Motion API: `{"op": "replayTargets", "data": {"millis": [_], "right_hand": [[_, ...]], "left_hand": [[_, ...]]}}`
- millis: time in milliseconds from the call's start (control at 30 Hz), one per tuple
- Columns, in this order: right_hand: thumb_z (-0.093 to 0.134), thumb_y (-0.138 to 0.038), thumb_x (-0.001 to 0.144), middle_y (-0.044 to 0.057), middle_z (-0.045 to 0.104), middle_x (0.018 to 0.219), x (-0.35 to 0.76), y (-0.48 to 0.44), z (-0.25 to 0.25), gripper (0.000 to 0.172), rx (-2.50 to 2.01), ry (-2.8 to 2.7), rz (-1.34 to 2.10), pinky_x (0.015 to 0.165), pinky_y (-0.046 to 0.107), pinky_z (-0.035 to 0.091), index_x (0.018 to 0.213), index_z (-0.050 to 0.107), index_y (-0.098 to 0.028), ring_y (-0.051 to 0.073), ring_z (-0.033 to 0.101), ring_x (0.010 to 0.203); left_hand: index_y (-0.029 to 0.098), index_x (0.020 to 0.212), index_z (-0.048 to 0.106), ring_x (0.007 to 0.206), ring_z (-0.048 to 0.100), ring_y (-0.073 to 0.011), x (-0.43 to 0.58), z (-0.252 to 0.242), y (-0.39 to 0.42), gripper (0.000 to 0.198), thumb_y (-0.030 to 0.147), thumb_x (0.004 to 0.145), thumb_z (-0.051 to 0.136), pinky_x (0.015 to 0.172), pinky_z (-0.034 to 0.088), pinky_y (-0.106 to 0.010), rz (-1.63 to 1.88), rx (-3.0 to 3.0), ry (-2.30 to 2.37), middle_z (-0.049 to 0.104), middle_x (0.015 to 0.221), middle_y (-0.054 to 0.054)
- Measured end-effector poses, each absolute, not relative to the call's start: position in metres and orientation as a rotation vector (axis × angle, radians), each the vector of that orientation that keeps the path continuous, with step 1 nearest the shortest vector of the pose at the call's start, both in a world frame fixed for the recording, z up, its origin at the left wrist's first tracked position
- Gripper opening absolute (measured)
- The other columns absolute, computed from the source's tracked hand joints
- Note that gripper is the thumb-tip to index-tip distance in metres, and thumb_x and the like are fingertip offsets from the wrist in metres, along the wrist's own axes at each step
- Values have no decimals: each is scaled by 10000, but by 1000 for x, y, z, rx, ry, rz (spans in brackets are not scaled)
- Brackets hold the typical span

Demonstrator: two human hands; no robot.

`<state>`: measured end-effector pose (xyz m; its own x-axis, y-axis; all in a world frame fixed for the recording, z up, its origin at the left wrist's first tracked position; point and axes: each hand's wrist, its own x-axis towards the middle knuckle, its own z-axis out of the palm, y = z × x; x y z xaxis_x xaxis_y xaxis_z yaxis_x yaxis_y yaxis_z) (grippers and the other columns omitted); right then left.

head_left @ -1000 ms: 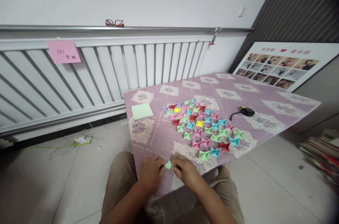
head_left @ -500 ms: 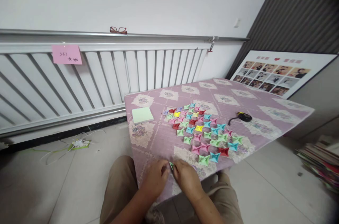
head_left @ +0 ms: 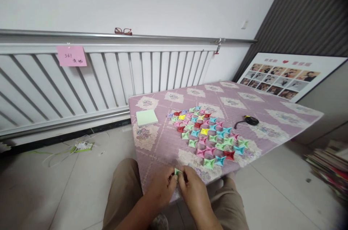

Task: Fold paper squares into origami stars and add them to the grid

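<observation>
A small piece of folded green paper [head_left: 177, 171] is pinched between my two hands at the table's near edge. My left hand [head_left: 162, 183] is closed on its left side, and my right hand [head_left: 191, 181] grips the right side with the thumb in front. Fingers cover most of the paper, so its folded shape cannot be made out. Just beyond my hands, several folded paper stars [head_left: 204, 132] in green, pink, blue, red and yellow stand in rows. A pad of pale green square paper [head_left: 146, 117] lies to the left of them.
A purple flowered cloth [head_left: 168, 143] covers the table. A black coiled cord [head_left: 250, 120] rests on the right. Behind stand a white radiator [head_left: 157, 70] and, at right, a framed photo board [head_left: 274, 77]. A power strip [head_left: 82, 146] with cables lies on the floor.
My left hand has moved in against the green paper, which was in my right hand alone. The paper has turned and shows more of its face. The view has shifted slightly.
</observation>
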<state>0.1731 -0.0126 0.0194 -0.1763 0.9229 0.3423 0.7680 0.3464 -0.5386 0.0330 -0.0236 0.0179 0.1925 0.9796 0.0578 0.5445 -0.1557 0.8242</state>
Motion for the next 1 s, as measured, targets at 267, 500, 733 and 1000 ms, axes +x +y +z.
{"op": "replayTargets", "data": {"millis": [267,500,733,1000], "right_hand": [[447,-360,833,-36,501,578,175,-21,29,223,-1436,-1789,659,527,221,368,648,455,-236,138,494,544],[458,-379,802,-47,458,547,176,-26,38,237,-1439,-1699,708,510,220,354,615,442,-235,134,463,523],[468,-389,780,-50,445,535,173,-32,41,239,-1472,-1671,744,507,222,344,599,448,-232,131,449,513],[460,-351,766,-49,444,544,173,-35,44,204,-1476,-1683,760,519,225,337,604,450,-229,132,450,525]], "left_hand": [[186,971,597,886,567,-178,32,27,-31,234,173,860,391,797,418,-289,912,1846,1320,646,939,-43],[175,1333,436,1000,567,-228,32,25,-44,625,206,727,588,882,437,-332,859,1820,1274,604,1177,-85],[162,1335,431,1179,494,-294,38,30,-52,614,232,744,580,1003,366,-409,829,1774,1413,530,1316,-120],[190,1245,500,1077,557,-277,40,34,-56,488,217,762,563,929,412,-398,855,1864,1461,615,1181,-94]]}}
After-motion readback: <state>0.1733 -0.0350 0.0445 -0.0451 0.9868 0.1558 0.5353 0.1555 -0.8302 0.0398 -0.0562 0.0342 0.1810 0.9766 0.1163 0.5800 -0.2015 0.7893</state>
